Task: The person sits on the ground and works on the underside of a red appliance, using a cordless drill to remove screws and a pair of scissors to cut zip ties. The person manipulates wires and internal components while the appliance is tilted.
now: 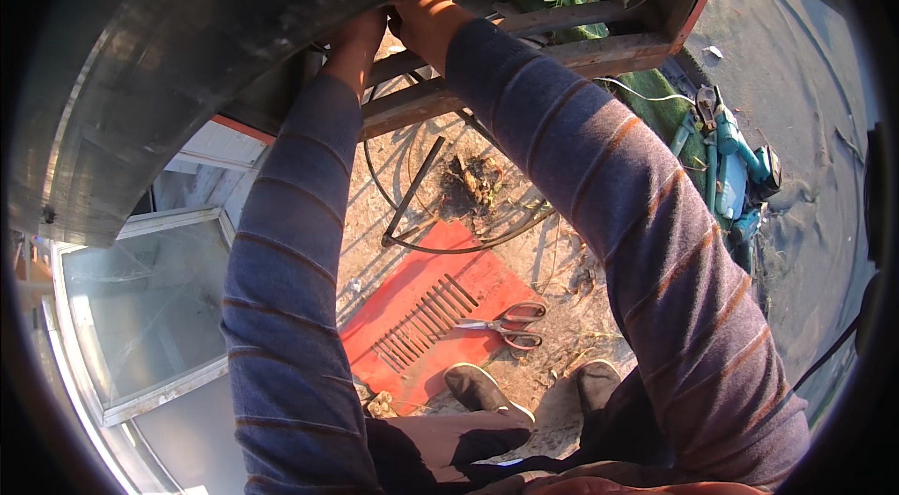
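Both hands close together at top centre, at the slatted wooden frame [412, 107]; grip unclear.
Left hand [363, 29] partly hidden by the dark curved edge across the upper left; right hand [426, 15] just beside it, fingers mostly out of sight, can't tell what either is clamped on. Frame spans upper centre to upper right, red outer edge at its right end. Below, centre: black bent tube [413, 191] on the ground. Lower centre: red sheet [440, 240] with a row of thin dark rods [421, 325], scissors [521, 325] lying beside them, handles to the right. Right: teal power tools [735, 172]. Lower left: white-framed glass pane [150, 303]. Shoes [479, 390] at bottom centre.
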A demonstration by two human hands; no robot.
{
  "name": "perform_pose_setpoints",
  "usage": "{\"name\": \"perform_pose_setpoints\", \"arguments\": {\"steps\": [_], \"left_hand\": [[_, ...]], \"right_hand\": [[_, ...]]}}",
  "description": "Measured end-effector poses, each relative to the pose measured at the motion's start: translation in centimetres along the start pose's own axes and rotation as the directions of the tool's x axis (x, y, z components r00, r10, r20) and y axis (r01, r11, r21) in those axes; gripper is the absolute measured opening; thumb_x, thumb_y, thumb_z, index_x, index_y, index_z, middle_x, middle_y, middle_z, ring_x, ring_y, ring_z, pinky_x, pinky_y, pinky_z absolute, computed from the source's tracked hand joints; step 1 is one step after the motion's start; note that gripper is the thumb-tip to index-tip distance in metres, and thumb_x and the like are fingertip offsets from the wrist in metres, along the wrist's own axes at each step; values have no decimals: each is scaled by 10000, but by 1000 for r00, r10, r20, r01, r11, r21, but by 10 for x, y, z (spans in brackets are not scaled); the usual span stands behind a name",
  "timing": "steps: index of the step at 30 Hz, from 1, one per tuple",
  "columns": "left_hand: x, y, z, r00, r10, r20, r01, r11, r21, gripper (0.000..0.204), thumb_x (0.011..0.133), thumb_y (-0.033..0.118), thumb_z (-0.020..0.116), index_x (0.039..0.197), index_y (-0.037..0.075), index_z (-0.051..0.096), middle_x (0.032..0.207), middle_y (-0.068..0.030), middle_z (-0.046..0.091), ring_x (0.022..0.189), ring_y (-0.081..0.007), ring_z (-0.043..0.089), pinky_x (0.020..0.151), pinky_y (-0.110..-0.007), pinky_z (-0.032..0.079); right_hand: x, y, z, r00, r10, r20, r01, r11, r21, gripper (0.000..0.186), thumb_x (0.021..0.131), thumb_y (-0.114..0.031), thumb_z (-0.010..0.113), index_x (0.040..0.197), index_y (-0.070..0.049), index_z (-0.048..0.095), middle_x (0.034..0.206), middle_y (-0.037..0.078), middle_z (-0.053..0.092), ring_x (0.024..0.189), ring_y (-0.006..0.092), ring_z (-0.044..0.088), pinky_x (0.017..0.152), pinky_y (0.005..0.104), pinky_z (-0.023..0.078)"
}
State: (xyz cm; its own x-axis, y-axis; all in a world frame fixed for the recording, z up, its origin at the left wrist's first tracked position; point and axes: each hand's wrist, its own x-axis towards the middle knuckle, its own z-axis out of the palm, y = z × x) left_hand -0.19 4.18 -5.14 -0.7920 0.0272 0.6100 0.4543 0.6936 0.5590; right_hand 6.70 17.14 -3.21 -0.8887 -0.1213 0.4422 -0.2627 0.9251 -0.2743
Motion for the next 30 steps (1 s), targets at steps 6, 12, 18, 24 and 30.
{"name": "perform_pose_setpoints", "arguments": {"steps": [6,12,18,24,30], "left_hand": [[5,-14,-2,994,-50,-97,27,975,-222,258,888,27,720,1140,13,776,1012,-97,772,891,-201,723,752,-311,585],[3,-17,4,994,-68,-91,49,979,-199,232,874,-3,748,1103,-2,783,1003,-100,775,848,-188,717,721,-304,588],[2,-1,1,997,-37,-62,26,983,-183,200,877,37,737,1068,16,794,972,-99,780,817,-164,718,733,-308,578],[1,10,-2,1000,-28,-10,27,992,-120,230,871,85,727,1084,38,798,992,-108,786,838,-151,721,753,-302,574],[-4,16,-9,993,-113,26,116,972,-203,260,876,100,706,1113,39,793,1020,-113,788,850,-165,732,753,-302,577]], "right_hand": [[-3,1,2,989,-36,-141,45,997,61,271,762,-152,765,1033,-150,758,1005,135,755,980,331,729,816,467,576],[-7,-1,1,984,-33,-176,38,999,25,196,720,-114,767,916,-107,778,912,139,754,903,318,743,759,439,589],[8,2,9,1000,18,-20,-18,1000,-1,316,798,-224,772,1114,-230,763,1027,75,770,979,318,734,841,459,580],[2,5,8,997,-12,-71,16,998,62,263,773,-196,763,1036,-200,776,997,87,767,967,315,739,832,447,585],[-3,-4,-3,993,-2,-118,8,999,53,148,675,-91,770,819,-84,803,890,154,745,927,302,743,770,403,591]]}}
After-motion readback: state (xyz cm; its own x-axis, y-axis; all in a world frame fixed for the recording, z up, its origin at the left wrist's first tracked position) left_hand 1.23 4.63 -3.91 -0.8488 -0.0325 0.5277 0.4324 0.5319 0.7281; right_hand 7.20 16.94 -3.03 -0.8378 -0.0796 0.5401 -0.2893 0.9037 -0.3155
